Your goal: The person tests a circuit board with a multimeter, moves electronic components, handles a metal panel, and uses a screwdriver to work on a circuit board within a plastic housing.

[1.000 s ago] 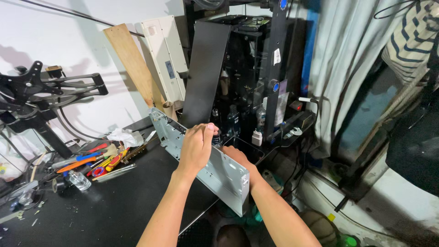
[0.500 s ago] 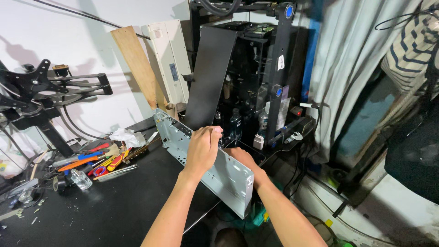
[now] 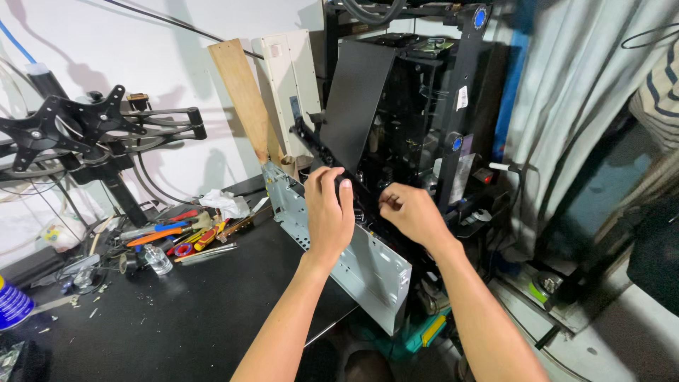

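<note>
Left hand: Your left hand (image 3: 329,212) is curled over the top of a long black bar (image 3: 315,145). The fingers are bent and closed around it.
Right hand: Your right hand (image 3: 410,212) sits just to the right, at 3 o'clock from the left hand. Its fingertips are pinched near the bar, but I cannot tell if they hold anything.
Black bar: It runs from your hands up toward 11 o'clock. It lies along the top edge of the grey metal panel (image 3: 368,265). The left hand is the nearer one to its middle.
Grey panel: It stands on its edge at the side of the black table (image 3: 177,311). It has small holes in it.
Behind: A tall black computer case (image 3: 417,106) stands at 12 o'clock, with a flat black sheet (image 3: 357,99) leaning on it.
Table: Screwdrivers (image 3: 166,237) and small bits lie at 9 o'clock, well apart from your hands.
Room: A wooden board (image 3: 240,92) leans on the white wall. A curtain (image 3: 566,106) hangs at 2 o'clock.
</note>
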